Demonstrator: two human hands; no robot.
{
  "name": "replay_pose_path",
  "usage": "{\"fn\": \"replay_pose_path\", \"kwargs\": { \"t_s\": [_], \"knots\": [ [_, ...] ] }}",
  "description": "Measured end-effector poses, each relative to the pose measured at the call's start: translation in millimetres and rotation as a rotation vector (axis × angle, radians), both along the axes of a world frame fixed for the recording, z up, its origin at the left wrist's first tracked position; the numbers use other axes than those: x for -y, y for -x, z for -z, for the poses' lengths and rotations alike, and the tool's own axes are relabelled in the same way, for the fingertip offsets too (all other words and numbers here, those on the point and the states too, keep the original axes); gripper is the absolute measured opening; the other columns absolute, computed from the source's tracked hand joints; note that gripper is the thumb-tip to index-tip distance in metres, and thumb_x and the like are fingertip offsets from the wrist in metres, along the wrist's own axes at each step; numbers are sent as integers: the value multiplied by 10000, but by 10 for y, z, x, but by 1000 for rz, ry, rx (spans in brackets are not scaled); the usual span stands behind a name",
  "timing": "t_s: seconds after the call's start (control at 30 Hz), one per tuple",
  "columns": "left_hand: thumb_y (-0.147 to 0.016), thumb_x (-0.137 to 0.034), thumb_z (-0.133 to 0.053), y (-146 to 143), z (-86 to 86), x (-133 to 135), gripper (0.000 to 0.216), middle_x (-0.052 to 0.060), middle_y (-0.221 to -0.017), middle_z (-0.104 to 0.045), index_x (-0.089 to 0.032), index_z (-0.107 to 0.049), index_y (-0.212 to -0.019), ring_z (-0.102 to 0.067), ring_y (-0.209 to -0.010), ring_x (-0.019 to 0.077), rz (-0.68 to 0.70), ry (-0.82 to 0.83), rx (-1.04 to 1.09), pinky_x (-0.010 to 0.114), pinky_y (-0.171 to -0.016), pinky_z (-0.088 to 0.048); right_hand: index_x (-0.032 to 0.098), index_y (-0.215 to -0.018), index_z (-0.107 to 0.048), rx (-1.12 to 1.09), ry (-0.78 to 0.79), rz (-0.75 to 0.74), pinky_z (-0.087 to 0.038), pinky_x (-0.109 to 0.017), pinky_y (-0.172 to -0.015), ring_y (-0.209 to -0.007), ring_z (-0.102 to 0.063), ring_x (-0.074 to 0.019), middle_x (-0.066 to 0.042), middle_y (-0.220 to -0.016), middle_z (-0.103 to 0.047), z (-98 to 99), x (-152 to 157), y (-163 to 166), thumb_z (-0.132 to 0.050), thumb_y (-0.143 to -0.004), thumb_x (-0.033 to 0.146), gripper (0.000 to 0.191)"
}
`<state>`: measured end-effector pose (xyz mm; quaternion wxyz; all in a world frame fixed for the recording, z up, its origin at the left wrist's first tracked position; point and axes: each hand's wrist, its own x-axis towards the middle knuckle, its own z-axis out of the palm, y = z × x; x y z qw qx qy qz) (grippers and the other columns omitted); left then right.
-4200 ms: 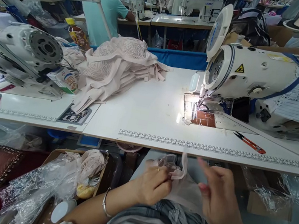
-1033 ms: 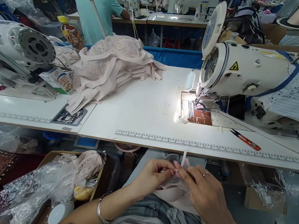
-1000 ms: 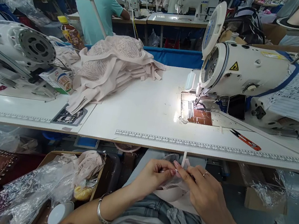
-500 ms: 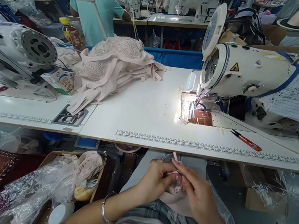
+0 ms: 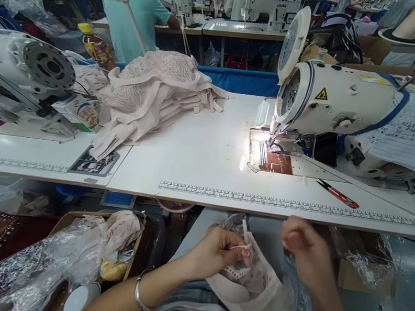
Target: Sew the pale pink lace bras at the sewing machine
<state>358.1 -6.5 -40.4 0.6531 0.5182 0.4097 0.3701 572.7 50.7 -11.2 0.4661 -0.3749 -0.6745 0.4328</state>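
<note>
A pale pink bra (image 5: 264, 290) with lace and a narrow strap lies across my lap. My left hand (image 5: 217, 252) is closed on it, thumb and fingers pinching a thin strip near the lace. Apart from the bra, my right hand (image 5: 306, 246) is raised to the right, just below the table's front edge. Its fingers look curled but are smeared by motion, so whether it holds anything cannot be made out. Orange-handled thread snips (image 5: 338, 194) lie on the table above my right hand, not touched by it.
A white sewing machine (image 5: 332, 99) stands at the right, its lamp lit. Stacked pink bras (image 5: 154, 93) lie left of centre on the white table (image 5: 196, 148). A printed ruler (image 5: 263, 200) runs along the front edge. Below left is a box (image 5: 70, 215) with plastic wrap.
My right hand has left the bra and moved right and up toward the table edge. The left hand keeps its pinch, and more of the bra now shows, spread over my lap.
</note>
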Motion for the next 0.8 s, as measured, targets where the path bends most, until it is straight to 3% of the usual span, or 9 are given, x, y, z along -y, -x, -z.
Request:
{"fn": "replay_pose_path", "kwargs": {
  "t_s": [0.1,0.2,0.27,0.4,0.5,0.57,0.63,0.7,0.8],
  "knots": [
    [-863,-636,-615,-18,-30,-10,571,-55,-545,-358,-93,-660,-695,-266,-518,64,-56,-33,-22,223,-488,-188,225,-910,-667,386,-239,-120,-431,-264,-544,-648,-541,-133,-24,-821,-578,77,172,154,-637,-925,539,316],
    [-864,-613,-617,-17,-45,-16,536,-58,-559,-363,-93,-668,-743,-274,-531,67,-48,-21,-30,219,-498,-197,230,-885,-642,413,-434,-65,-464,-254,-599,-671,-579,-127,-10,-783,-589,142,260,256,-579,-996,282,138],
    [-849,-590,-644,-11,-34,-19,496,-60,-560,-388,-97,-673,-807,-286,-520,67,-43,18,0,214,-495,-207,230,-819,-606,382,-492,-12,-461,-259,-606,-666,-572,-132,2,-732,-570,151,244,266,-587,-968,167,163],
    [-833,-538,-674,-30,26,-43,429,-31,-584,-482,-112,-637,-801,-390,-534,83,-57,52,26,210,-514,-284,231,-755,-528,258,-395,-44,-464,-268,-609,-712,-573,-153,-11,-775,-550,122,200,295,-598,-951,183,213],
    [-834,-521,-678,-57,77,-61,424,-7,-602,-515,-105,-650,-754,-404,-549,84,-27,21,5,210,-518,-287,242,-832,-512,161,-262,-295,-489,-269,-639,-701,-590,-147,-10,-801,-596,176,194,346,-461,-1011,183,195],
    [-815,-551,-697,-54,98,-60,463,2,-616,-526,-99,-654,-722,-401,-547,79,5,24,22,209,-511,-281,247,-821,-476,209,-287,-369,-462,-252,-598,-602,-543,-132,22,-703,-563,271,135,304,-405,-1009,147,225],
    [-800,-603,-701,-25,99,-48,517,-1,-603,-519,-91,-672,-735,-387,-527,75,33,60,48,211,-496,-269,244,-775,-457,373,-446,-189,-425,-262,-578,-584,-520,-147,22,-648,-524,374,8,159,-396,-969,114,241],
    [-795,-636,-693,15,81,-34,552,-6,-587,-511,-86,-688,-766,-383,-522,76,28,86,61,213,-492,-259,242,-744,-464,573,-557,129,-407,-289,-591,-634,-544,-182,-7,-654,-540,433,-141,-43,-397,-930,112,236],
    [-811,-624,-681,37,39,-22,539,-4,-597,-514,-85,-684,-791,-410,-556,88,-1,69,30,212,-516,-282,238,-773,-496,683,-394,301,-367,-280,-531,-555,-510,-170,7,-624,-521,393,-231,-222,-455,-969,251,201]
  ]
}}
